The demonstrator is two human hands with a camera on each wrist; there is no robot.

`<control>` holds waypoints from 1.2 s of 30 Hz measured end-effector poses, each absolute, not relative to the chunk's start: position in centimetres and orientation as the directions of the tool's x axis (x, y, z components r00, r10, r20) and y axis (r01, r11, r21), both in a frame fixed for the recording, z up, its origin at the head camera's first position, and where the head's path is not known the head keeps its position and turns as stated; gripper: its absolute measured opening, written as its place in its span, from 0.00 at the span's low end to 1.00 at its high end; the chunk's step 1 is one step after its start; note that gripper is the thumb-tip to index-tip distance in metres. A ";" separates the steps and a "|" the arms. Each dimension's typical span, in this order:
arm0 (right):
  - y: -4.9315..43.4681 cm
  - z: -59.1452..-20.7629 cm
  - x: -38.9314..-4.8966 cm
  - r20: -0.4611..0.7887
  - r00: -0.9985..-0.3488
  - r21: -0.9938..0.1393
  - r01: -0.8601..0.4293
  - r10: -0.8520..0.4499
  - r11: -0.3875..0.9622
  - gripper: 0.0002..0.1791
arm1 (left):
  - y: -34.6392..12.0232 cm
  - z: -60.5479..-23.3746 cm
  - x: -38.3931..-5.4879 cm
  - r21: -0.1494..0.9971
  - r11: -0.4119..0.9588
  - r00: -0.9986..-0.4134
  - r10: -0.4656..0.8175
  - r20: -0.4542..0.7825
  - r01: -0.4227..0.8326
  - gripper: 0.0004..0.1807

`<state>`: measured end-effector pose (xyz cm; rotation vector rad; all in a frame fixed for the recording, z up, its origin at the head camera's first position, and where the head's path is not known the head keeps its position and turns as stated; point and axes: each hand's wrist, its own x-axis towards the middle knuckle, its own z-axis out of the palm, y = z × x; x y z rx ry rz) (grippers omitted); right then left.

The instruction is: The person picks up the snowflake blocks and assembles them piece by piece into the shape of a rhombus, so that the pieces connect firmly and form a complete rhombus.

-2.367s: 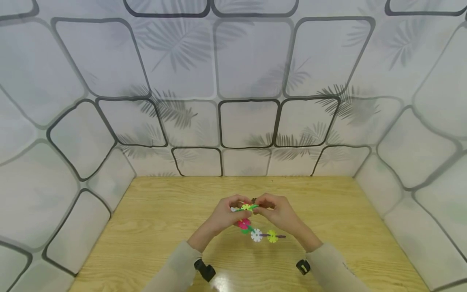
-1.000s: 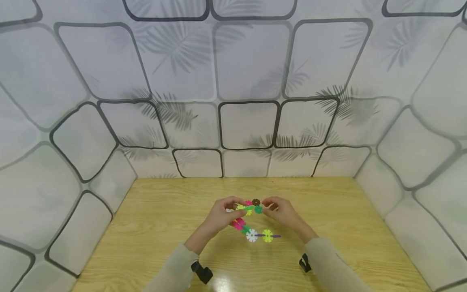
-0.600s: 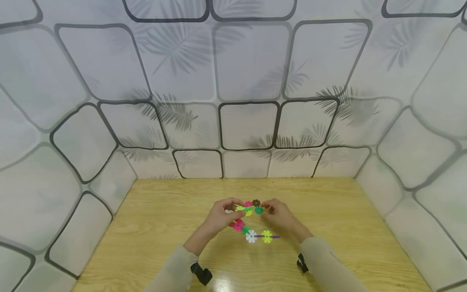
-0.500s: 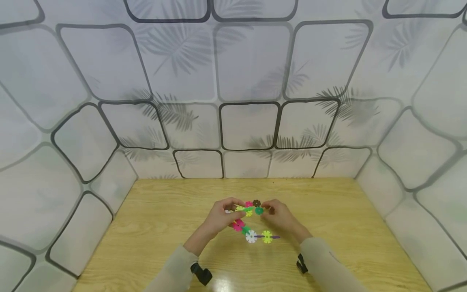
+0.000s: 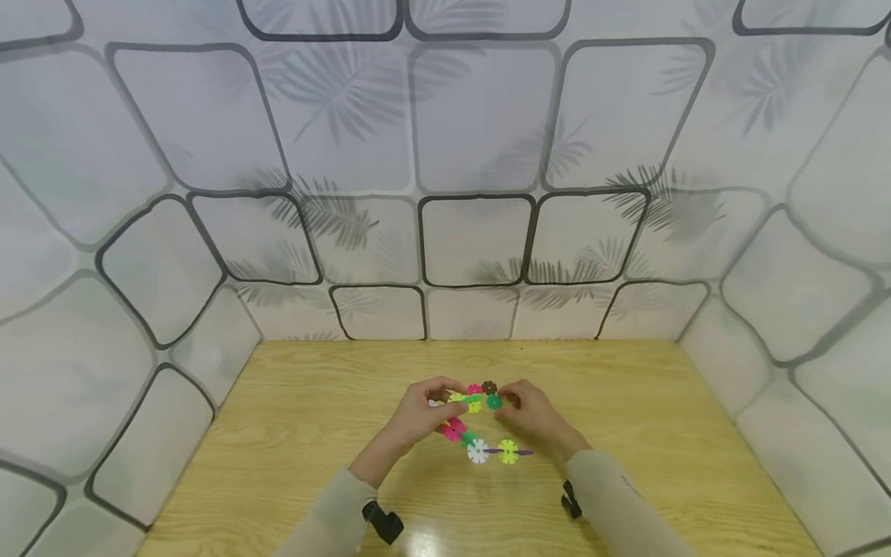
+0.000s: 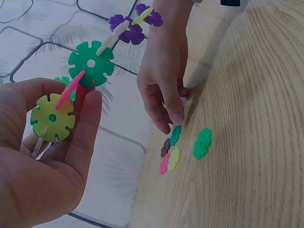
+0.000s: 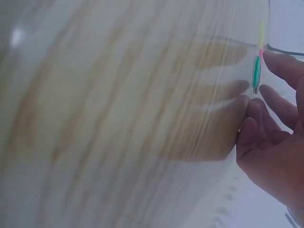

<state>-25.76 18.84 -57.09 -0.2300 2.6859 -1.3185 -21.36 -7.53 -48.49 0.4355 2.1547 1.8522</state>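
My left hand [image 5: 412,414] pinches a chain of slotted plastic snowflake discs between thumb and fingers. In the left wrist view, a yellow disc [image 6: 46,111] of the chain sits at the fingertips. A large green disc [image 6: 102,71] and purple flower discs [image 6: 130,35] run on from it. The chain's lower end, with a white disc [image 5: 473,456] and a yellow one, hangs above the table. My right hand [image 5: 536,410] reaches down over loose discs, thumb and forefinger close to a teal disc [image 6: 175,135]. Its other fingers curl loosely; their inner side is partly hidden.
Loose discs lie close together on the wooden table [image 5: 334,433]: brown [image 5: 489,387], pink [image 5: 474,389], yellow [image 6: 174,159]. A bright green disc [image 6: 203,143] lies a little apart. Patterned fabric walls [image 5: 480,240] stand behind and at both sides.
Both hands were together at the chain at first. They have parted: the right let go of a green piece on the chain and lowered slightly to the loose discs. The left keeps its pinch.
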 end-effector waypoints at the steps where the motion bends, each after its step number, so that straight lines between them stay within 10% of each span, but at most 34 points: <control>1: 18.8 -57.1 -25.8 -0.061 -0.978 -0.793 -0.073 -0.198 0.604 0.24 | -7.5 -48.5 -21.4 0.989 0.139 -0.920 0.393 -0.007 0.052 0.17; 36: 18.1 -56.2 -25.9 -0.012 -0.972 -0.773 -0.139 -0.233 0.619 0.12 | -7.3 -48.1 -21.2 0.988 0.143 -0.904 0.428 -0.012 0.055 0.15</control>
